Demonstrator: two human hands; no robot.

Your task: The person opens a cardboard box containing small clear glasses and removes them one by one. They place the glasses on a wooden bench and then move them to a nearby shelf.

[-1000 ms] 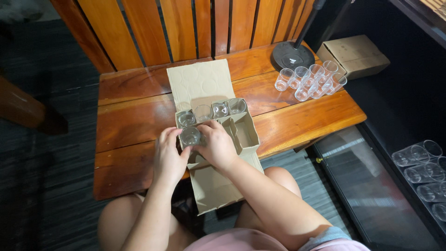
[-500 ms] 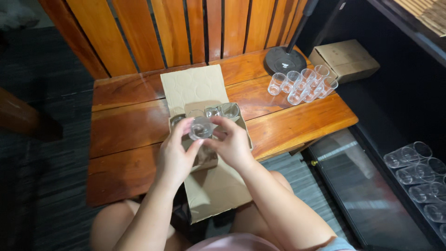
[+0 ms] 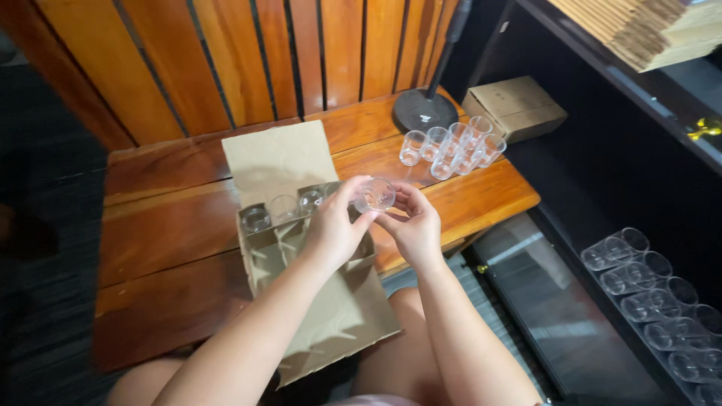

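A: Please start from the left side. What do you see there?

B: On the wooden table [image 3: 173, 225] lies an open cardboard box [image 3: 301, 256] with dividers inside. In its far row stand small clear glasses [image 3: 282, 207], each in its own cell. The nearer cells look empty, as far as I can tell.

A: And the hands?

B: The left hand [image 3: 331, 225] is above the box, its fingers curled, and the fingertips grip a single small glass [image 3: 374, 194] on its left side. The right hand [image 3: 414, 225] meets it from the other side, its fingers pinching the rim and the wall. So both hands are closed on this one glass, which is in the air above the right part of the box and touches neither box nor table.

A: How to hold such a thing well?

B: In my opinion, a light grip with the fingertips on the wall of the glass is best, not pressing the thin rim, and keeping it over the box so a slip is not a long fall.

A: What is more to the right?

B: A group of similar glasses [image 3: 451, 146] stands near the far right corner of the table, beside a round black lamp base [image 3: 425, 111]. More glasses [image 3: 654, 293] lie on a dark shelf at the far right.
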